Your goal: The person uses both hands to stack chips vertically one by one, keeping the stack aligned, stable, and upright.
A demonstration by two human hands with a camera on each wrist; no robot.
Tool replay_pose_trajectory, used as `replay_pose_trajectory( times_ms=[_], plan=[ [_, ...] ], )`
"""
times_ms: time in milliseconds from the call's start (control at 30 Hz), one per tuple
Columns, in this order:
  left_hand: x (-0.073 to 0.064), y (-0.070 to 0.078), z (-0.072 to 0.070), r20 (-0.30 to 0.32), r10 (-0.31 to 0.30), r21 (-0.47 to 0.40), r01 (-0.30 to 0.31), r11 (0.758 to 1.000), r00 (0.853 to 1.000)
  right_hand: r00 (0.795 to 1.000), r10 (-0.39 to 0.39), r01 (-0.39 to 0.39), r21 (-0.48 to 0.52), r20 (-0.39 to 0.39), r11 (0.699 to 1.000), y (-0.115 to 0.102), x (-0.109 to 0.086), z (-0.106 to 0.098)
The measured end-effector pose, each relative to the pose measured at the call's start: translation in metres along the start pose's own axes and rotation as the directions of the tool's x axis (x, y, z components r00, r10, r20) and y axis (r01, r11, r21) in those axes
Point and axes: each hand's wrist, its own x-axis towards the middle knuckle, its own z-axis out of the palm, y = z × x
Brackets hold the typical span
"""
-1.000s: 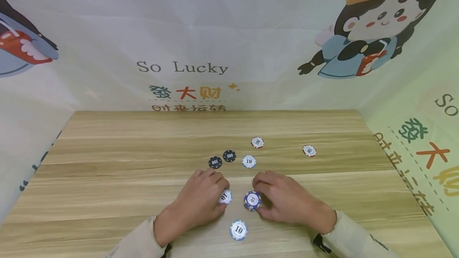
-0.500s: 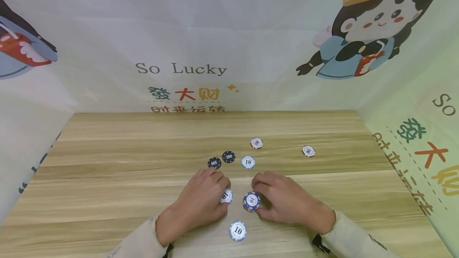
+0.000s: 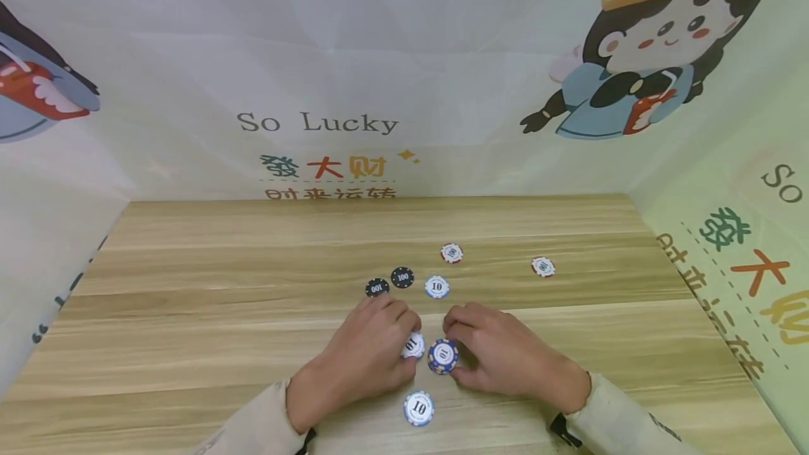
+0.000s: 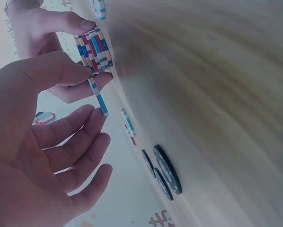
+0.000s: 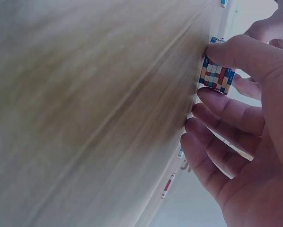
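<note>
Left hand (image 3: 378,344): pinching white chip (image 3: 413,345), lower centre of frame.
Right hand (image 3: 496,351): gripping blue-topped stack (image 3: 443,355), just right of that chip.
Change: left hand shifted rightward; gap narrowed.
Work: chip and stack judged nearly together.

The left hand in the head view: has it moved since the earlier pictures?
Yes: judged against the lone blue-edged 10 chip lying nearest the person, the left hand has moved to the right, closer to the chip stack.
</note>
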Motion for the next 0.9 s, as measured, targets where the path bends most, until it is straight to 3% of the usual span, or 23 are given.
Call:
replay_pose_trajectory(
  times_ms=[900],
  plan=[
    [0.020, 0.022, 0.001, 0.057, 0.045, -0.035, -0.043, 0.998, 0.997, 1.000, 0.006, -0.005, -0.026, 0.004, 1.000, 0.003, 0.000, 0.001]
  ],
)
